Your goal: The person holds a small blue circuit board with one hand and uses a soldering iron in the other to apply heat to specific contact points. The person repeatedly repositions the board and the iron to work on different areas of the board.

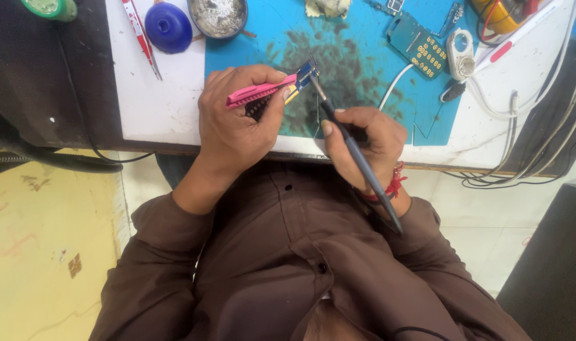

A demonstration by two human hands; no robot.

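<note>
My left hand (237,123) grips pink tweezers (258,93) whose tips pinch a small blue circuit board (306,74) above a stained blue work mat (357,69). A dark perforated piece is tucked under the left thumb. My right hand (364,142) holds a dark soldering iron (357,158) like a pen, its metal tip touching the small board from the right. A red thread is tied round the right wrist.
On the white bench lie red-handled tweezers (139,35), a blue round lid (168,26), a tin of wire wool (218,16), a green keypad board (419,45), a white ring-shaped part (460,53) and a bundle of white cables (522,107).
</note>
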